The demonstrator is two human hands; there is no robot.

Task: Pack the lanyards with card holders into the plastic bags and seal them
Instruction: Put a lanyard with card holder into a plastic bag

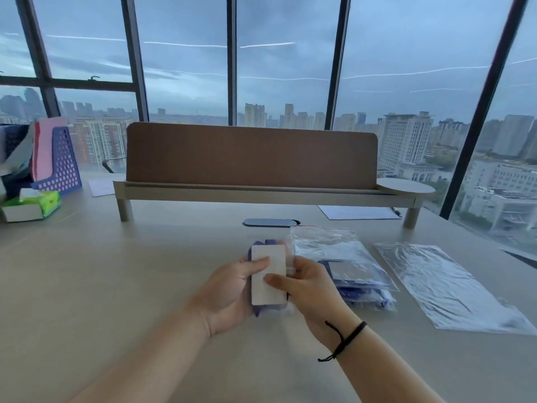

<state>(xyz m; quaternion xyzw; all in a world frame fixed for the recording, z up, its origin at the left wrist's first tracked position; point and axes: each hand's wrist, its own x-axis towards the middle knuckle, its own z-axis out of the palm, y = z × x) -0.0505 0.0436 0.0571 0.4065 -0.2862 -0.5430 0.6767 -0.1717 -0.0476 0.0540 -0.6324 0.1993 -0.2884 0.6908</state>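
Above the near beige tabletop (116,271), left hand (229,292) and right hand (308,289) fingers pinching white rectangular card holder (268,271) on blue lanyard (257,311), clear plastic bags (447,283) right.

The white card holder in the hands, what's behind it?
Behind the white rectangular card holder, bunched blue lanyard shows above and below, held by the left hand and right hand. Its middle is hidden.
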